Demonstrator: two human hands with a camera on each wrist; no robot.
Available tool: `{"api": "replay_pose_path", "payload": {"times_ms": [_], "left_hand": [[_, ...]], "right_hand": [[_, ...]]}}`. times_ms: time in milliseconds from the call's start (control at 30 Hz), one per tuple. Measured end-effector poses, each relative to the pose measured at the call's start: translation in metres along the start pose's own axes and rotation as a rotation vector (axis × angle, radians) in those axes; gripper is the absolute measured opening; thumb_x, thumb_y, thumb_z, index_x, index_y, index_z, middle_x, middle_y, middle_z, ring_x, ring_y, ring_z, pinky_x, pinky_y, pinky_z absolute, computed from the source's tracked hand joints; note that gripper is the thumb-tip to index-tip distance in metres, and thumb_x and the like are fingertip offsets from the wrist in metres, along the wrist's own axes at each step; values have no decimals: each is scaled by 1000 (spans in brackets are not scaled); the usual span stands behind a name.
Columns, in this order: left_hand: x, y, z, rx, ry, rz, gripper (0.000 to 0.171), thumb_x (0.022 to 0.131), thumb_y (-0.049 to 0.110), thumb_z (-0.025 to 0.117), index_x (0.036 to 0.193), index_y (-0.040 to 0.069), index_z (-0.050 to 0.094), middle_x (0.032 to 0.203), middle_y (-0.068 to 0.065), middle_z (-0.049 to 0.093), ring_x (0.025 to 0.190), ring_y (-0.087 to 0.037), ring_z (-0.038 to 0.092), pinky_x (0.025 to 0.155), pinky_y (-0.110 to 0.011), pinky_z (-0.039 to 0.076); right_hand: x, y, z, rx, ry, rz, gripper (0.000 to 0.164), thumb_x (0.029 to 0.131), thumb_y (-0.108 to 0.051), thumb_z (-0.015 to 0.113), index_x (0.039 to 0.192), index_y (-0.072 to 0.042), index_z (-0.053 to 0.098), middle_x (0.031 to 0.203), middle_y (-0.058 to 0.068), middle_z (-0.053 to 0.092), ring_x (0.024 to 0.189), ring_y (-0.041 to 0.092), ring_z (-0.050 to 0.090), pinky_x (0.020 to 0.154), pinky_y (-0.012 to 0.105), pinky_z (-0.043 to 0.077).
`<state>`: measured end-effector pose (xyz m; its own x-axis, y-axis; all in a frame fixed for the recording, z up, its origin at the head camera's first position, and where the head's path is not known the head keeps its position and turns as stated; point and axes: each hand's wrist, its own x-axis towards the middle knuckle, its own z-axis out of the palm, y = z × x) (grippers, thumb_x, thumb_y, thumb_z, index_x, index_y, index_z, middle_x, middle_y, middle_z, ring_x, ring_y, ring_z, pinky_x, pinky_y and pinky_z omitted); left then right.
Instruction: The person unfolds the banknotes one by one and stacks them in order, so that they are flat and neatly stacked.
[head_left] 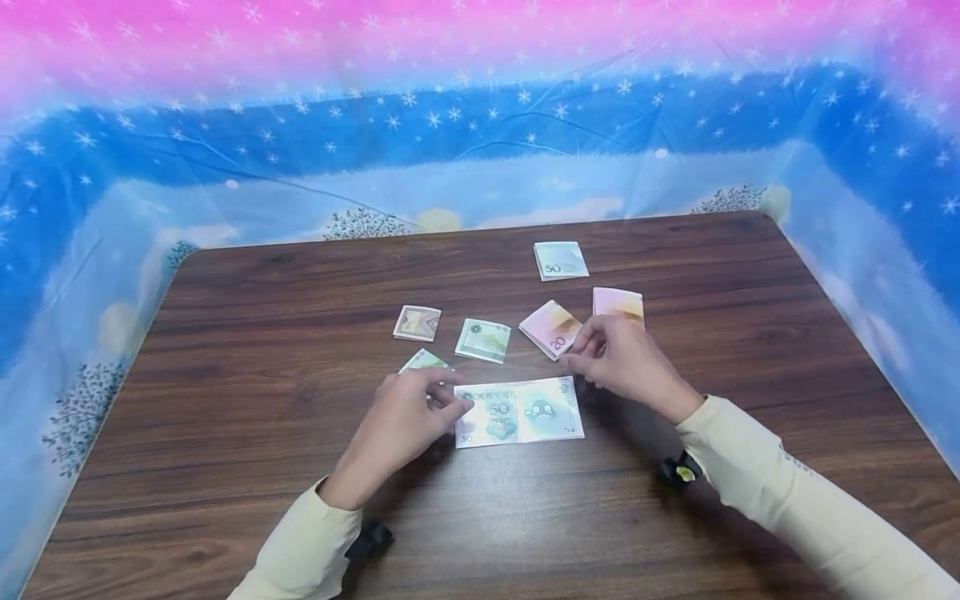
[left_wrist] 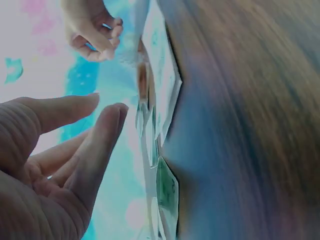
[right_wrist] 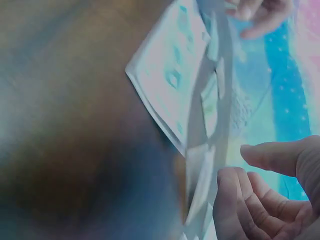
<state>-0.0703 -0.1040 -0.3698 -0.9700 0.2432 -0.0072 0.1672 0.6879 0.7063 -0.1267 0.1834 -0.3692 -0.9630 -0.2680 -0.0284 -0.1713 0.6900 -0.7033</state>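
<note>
An unfolded pale green 50 banknote (head_left: 551,410) lies on the table between the hands, a crease across its middle. My left hand (head_left: 405,417) hovers at its left edge, thumb and index finger (left_wrist: 112,125) apart with nothing between them. Partly behind that hand is a folded green banknote (head_left: 424,360). My right hand (head_left: 630,362) is above the unfolded note's upper right corner, fingers loosely bent and the thumb (right_wrist: 272,155) apart from them. Near its fingertips lies a folded pink 20 banknote (head_left: 550,329); another folded pink banknote (head_left: 618,302) is partly hidden behind the hand.
Further back lies a folded 50 banknote (head_left: 561,261). A folded brownish banknote (head_left: 417,323) and a folded green banknote (head_left: 483,341) are left of the pink ones. The brown wooden table (head_left: 262,400) ends at a patterned cloth (head_left: 480,133) behind and at both sides.
</note>
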Motion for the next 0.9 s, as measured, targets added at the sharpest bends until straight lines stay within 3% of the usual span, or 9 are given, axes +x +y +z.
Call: {"api": "replay_pose_path", "payload": {"times_ms": [167, 467, 667, 733, 800, 900], "left_hand": [[-2, -3, -7, -208, -9, -50, 24, 89, 13, 78, 112, 5, 75, 92, -4, 77, 75, -11, 72, 69, -30, 60], [-1, -8, -3, -573, -16, -61, 24, 95, 0, 66, 116, -11, 67, 104, -22, 73, 92, -36, 73, 77, -33, 63], [-1, -10, -2, -655, -37, -72, 24, 96, -4, 63, 117, -15, 65, 109, -26, 71, 96, -39, 72, 80, -39, 62], [-2, -11, -2, -662, -44, -74, 24, 96, -3, 63, 117, -14, 65, 109, -26, 70, 96, -39, 72, 80, -40, 62], [-2, -11, -2, -663, -50, -73, 25, 96, -2, 64, 117, -14, 65, 109, -26, 70, 96, -39, 72, 81, -41, 62], [-1, -12, -1, -664, -64, -69, 25, 97, 0, 65, 118, -13, 66, 110, -26, 70, 96, -39, 72, 81, -42, 62]], "right_hand": [[26, 0, -18, -36, 52, 74, 13, 87, -15, 78, 88, -5, 70, 81, 7, 70, 67, 18, 64, 59, 30, 50], [75, 17, -34, -75, 129, 242, 37, 90, -31, 77, 109, 0, 69, 101, 15, 69, 91, 30, 62, 83, 45, 50], [100, 26, -34, -55, 172, 301, 47, 90, -31, 75, 118, 6, 67, 118, 23, 67, 106, 36, 60, 96, 52, 49], [108, 29, -32, -50, 183, 320, 42, 89, -31, 77, 108, 6, 69, 113, 21, 67, 102, 35, 60, 95, 52, 49], [115, 31, -28, -46, 192, 349, 37, 88, -33, 78, 88, 3, 68, 91, 13, 66, 89, 30, 57, 88, 48, 50], [124, 33, -23, -58, 201, 394, 48, 87, -39, 80, 64, -5, 55, 62, 1, 49, 69, 24, 45, 76, 41, 44]]}}
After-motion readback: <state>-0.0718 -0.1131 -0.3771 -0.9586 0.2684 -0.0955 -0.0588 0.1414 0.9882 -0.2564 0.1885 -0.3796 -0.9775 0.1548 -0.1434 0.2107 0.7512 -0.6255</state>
